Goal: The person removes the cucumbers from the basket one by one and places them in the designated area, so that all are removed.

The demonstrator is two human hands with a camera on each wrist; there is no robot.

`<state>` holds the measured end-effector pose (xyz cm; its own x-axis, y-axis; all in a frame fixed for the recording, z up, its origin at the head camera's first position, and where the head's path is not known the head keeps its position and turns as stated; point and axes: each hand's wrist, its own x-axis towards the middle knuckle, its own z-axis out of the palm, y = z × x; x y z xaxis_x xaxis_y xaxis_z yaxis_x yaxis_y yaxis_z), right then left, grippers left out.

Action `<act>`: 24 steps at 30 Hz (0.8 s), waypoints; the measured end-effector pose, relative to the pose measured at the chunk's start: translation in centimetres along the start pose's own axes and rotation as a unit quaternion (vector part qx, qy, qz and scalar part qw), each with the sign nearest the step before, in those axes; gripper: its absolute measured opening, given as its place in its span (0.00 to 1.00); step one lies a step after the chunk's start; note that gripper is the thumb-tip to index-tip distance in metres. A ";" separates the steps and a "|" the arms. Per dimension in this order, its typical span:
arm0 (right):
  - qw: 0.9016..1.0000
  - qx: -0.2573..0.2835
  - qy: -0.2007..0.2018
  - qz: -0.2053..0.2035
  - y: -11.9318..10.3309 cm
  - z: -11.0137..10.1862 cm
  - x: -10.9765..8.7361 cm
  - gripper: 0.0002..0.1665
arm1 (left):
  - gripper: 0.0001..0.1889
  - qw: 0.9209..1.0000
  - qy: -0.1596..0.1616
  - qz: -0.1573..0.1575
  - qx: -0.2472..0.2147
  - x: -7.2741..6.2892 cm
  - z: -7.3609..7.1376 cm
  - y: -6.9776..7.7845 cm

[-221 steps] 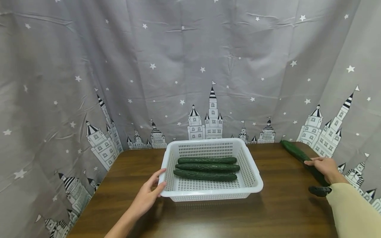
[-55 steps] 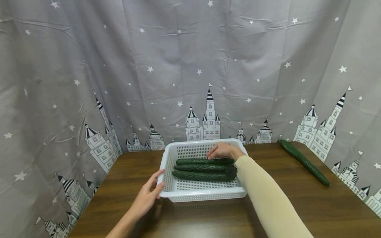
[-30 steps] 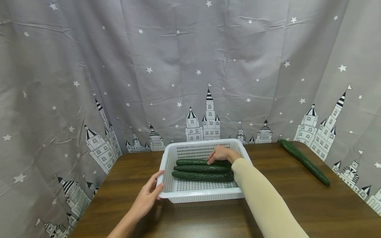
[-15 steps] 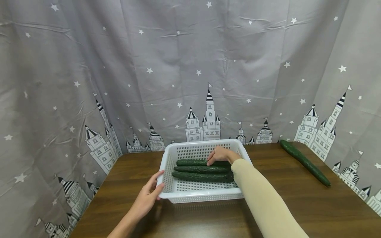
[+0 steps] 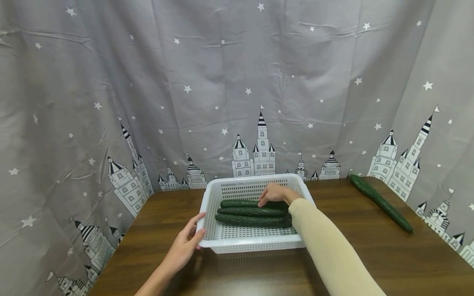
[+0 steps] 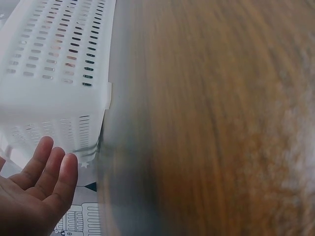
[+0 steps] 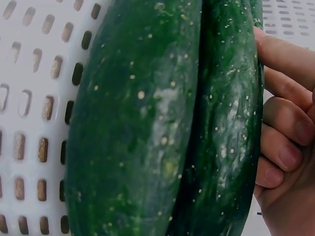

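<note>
Three dark green cucumbers (image 5: pixel 246 221) lie side by side in a white slotted plastic basket (image 5: pixel 259 241). My right hand (image 5: pixel 273 193) reaches into the basket from the right and pinches the rearmost cucumber (image 5: pixel 238 203), hiding its right part. In the right wrist view, the fingers (image 7: pixel 285 123) are bent close along the cucumbers' side, with two cucumbers (image 7: pixel 133 123) filling the foreground. With thumb and fingers my left hand (image 5: pixel 183 244) holds the basket's left rim. The left wrist view has the left fingers (image 6: pixel 51 172) bent beside the basket wall (image 6: pixel 49 93).
Another cucumber (image 5: pixel 381 203) lies aslant on the brown wooden table (image 5: pixel 355 222), to the right of the basket. Behind the table hangs a grey curtain (image 5: pixel 207 102) printed with stars and castles.
Seconds ago my right hand held the cucumber at the right of the table. It has let go of it, moved left into the basket and lowered onto the rearmost cucumber. The left hand stays put.
</note>
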<state>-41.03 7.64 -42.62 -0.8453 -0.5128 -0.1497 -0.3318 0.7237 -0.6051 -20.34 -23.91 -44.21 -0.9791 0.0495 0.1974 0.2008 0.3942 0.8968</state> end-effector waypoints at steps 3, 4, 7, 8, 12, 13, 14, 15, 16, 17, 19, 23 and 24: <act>1.000 -0.005 -0.005 0.001 0.0 0.0 0.0 0.15 | 0.25 1.000 0.000 0.002 -0.001 0.0 0.0 0.1; 1.000 -0.003 -0.009 0.003 0.0 0.0 0.0 0.16 | 0.25 1.000 0.001 0.001 -0.001 0.0 0.0 0.1; 1.000 -0.001 -0.021 0.012 0.0 0.0 0.0 0.17 | 0.25 1.000 0.001 0.000 -0.001 0.0 0.0 0.1; 1.000 0.002 -0.023 0.015 0.0 0.0 0.0 0.18 | 0.25 1.000 0.001 0.001 -0.002 0.0 0.1 0.2; 0.999 0.015 -0.025 0.023 0.1 0.1 -0.1 0.20 | 0.25 1.000 0.004 0.009 -0.003 0.0 0.1 0.1; 0.999 0.018 -0.023 0.022 0.1 0.1 -0.1 0.20 | 0.25 1.000 0.005 0.009 -0.002 0.0 0.0 0.1; 0.999 0.022 -0.021 0.021 0.1 0.1 -0.1 0.20 | 0.25 1.000 0.005 0.009 -0.003 0.0 0.0 0.1; 0.999 0.025 -0.020 0.021 0.1 0.1 -0.1 0.19 | 0.25 1.000 0.005 0.007 -0.001 0.0 0.0 0.1; 0.999 0.025 -0.020 0.018 0.1 0.1 -0.1 0.19 | 0.25 1.000 0.005 0.004 -0.002 0.0 0.0 0.1; 0.999 0.027 -0.019 0.016 0.1 0.1 -0.1 0.18 | 0.25 1.000 0.004 0.003 -0.002 -0.1 0.0 0.0; 0.999 0.027 -0.019 0.013 0.2 0.1 -0.1 0.18 | 0.25 1.000 0.001 -0.001 0.000 -0.1 0.0 0.0; 0.999 0.025 -0.023 0.013 0.3 0.1 0.0 0.16 | 0.25 1.000 -0.001 -0.005 0.004 -0.1 0.0 0.2; 0.999 0.023 -0.024 0.012 0.4 0.1 0.0 0.16 | 0.25 1.000 -0.001 -0.006 0.005 -0.1 0.0 0.3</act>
<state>-41.08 7.90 -42.92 -0.8318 -0.5176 -0.2005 -0.2912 0.7145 -0.6362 -20.19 -23.78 -43.99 -0.9814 0.0475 0.1862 0.1894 0.4034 0.8952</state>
